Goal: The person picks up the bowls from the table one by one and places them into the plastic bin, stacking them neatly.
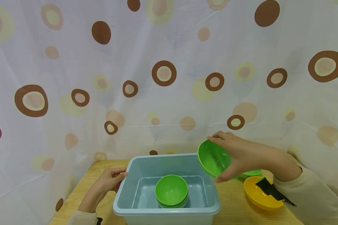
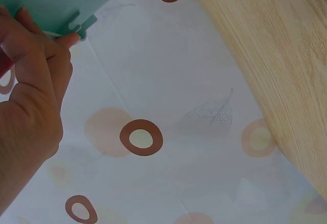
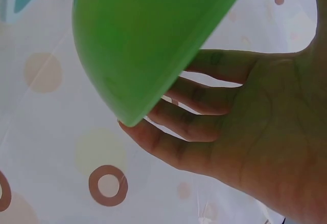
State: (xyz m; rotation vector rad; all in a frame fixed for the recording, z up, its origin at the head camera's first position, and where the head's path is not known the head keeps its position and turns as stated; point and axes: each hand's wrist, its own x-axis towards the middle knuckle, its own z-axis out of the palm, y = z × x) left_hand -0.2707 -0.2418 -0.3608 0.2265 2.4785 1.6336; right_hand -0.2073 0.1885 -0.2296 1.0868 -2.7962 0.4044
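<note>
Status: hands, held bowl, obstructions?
Right hand grips tilted green bowl near blue bin. Left hand holds bin's left rim. Stacked bowls inside; no obstruction visible.

Checked head and both wrist feeds: I can't read any text, label, brand or number. No legible characters that I can see on the raised green bowl (image 1: 212, 158), blue tub (image 1: 169, 211), yellow bowl (image 1: 254, 194) or patterned curtain (image 1: 186, 104).
</note>
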